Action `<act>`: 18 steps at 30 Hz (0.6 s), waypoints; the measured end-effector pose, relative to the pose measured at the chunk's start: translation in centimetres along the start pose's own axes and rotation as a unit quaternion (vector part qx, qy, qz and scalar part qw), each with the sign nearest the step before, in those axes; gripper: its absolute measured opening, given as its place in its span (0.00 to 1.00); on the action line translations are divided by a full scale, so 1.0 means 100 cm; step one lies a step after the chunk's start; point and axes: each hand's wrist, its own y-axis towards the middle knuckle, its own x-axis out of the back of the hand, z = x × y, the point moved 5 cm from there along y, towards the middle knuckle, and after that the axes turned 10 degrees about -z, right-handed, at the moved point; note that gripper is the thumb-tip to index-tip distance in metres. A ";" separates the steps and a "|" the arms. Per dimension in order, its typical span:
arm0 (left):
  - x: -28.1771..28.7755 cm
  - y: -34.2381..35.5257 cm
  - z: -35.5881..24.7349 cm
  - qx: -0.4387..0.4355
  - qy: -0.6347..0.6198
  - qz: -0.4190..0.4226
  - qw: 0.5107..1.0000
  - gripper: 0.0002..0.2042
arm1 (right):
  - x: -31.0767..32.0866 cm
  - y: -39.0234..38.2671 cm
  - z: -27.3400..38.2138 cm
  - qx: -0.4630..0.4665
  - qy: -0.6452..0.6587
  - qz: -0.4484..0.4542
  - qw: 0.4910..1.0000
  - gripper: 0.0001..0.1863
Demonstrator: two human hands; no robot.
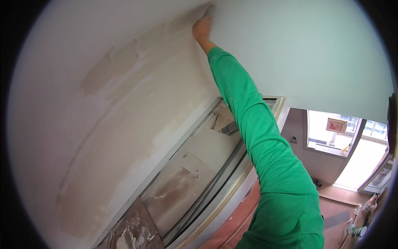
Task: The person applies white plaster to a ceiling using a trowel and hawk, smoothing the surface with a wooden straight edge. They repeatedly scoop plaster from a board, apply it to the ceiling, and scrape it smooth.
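Note:
My right hand point(202, 30), at the end of a green-sleeved arm, reaches up to the corner where the patchily plastered left surface point(116, 124) meets the smooth pale one point(315, 50). Its fingers are closed on a flat blade tool point(208, 10), like a scraper or putty knife, held against that corner; its handle is hidden by the fingers. Wide beige patches with ridged edges spread over the left surface below the blade. My left hand is not in view.
Below is a framed recess point(273, 108) holding stained boards point(182, 182) and long strips. At right are a window point(319, 137), a bright doorway point(352, 162), a pinkish covered floor point(336, 211) and small containers point(358, 231).

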 end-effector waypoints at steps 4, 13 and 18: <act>-0.004 -0.002 -0.002 0.018 -0.003 -0.002 1.000 0.19 | -0.032 -0.001 -0.008 -0.006 -0.049 -0.012 0.999 0.28; -0.017 -0.009 0.002 0.078 -0.034 -0.009 0.996 0.22 | -0.030 -0.021 0.043 0.051 0.033 -0.059 0.996 0.35; -0.012 -0.011 0.009 0.172 -0.059 -0.037 0.983 0.23 | 0.060 -0.086 0.080 0.053 0.189 0.082 0.977 0.29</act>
